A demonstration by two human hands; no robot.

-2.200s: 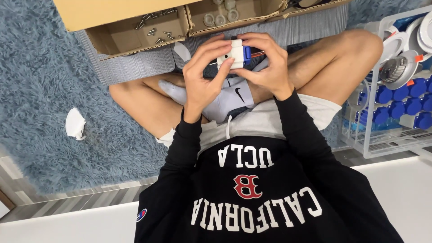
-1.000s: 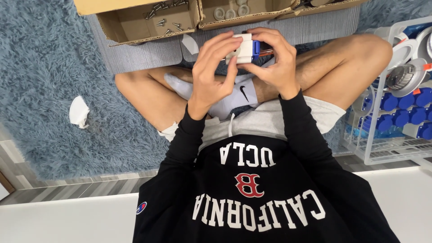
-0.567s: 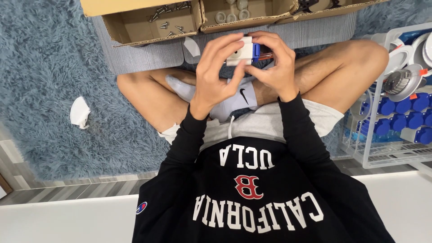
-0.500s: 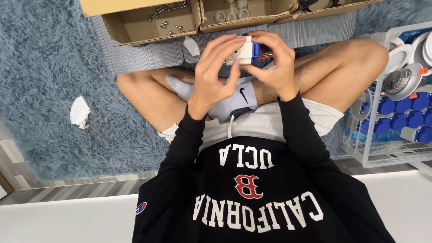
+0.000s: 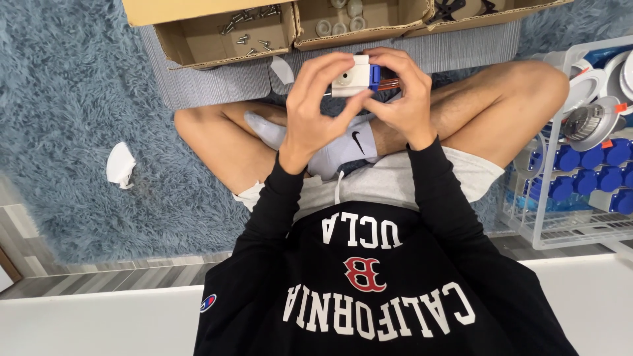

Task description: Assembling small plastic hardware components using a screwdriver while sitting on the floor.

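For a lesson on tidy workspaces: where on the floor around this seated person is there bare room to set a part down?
Bare rug lies left of the knee, between the cardboard box and crumpled paper. The grey mat below the box is bare. The right is crowded by the wire rack; both hands hold the white part.

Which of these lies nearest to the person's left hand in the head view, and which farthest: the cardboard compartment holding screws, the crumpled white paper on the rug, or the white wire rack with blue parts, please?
From the left hand:
1. Brown cardboard compartment holding screws, just above and to its left.
2. Crumpled white paper, on the blue rug, far left.
3. White wire rack with blue parts, across at the right edge.
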